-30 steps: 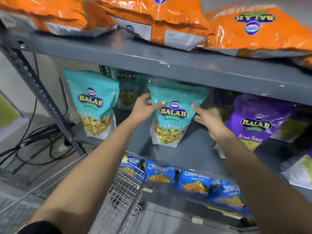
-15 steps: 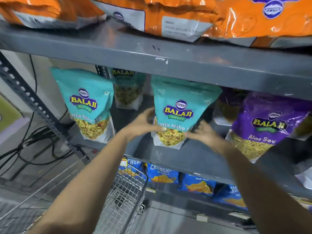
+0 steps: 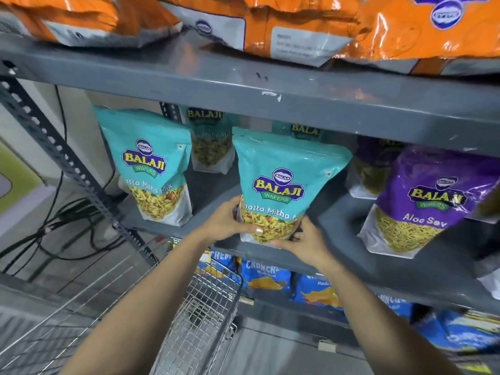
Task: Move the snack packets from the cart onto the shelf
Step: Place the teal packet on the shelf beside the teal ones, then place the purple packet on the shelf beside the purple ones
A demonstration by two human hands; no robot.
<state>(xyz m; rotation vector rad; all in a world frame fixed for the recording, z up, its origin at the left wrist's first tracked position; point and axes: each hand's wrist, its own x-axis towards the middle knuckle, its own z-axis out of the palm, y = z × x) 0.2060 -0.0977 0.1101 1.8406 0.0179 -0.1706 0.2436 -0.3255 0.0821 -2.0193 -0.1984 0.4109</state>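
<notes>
Teal Balaji Khatta Mitha pouch (image 3: 281, 185) stands upright on the grey metal shelf (image 3: 338, 228), long axis vertical. I see left hand (image 3: 230, 223) and right hand (image 3: 303, 242) cupping its base from either side, equally near. Wire cart (image 3: 205, 307) sits below.

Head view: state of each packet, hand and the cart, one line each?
Middle teal packet: upright on the shelf, gripped at its base by both hands.
Left teal packet: upright, untouched.
Purple packet: standing, leaning left, untouched.
Orange packets: lying flat on the top shelf.
Left hand: closed on the packet's lower left.
Right hand: closed on its lower right.
Cart: visible part holds no packets.
</notes>
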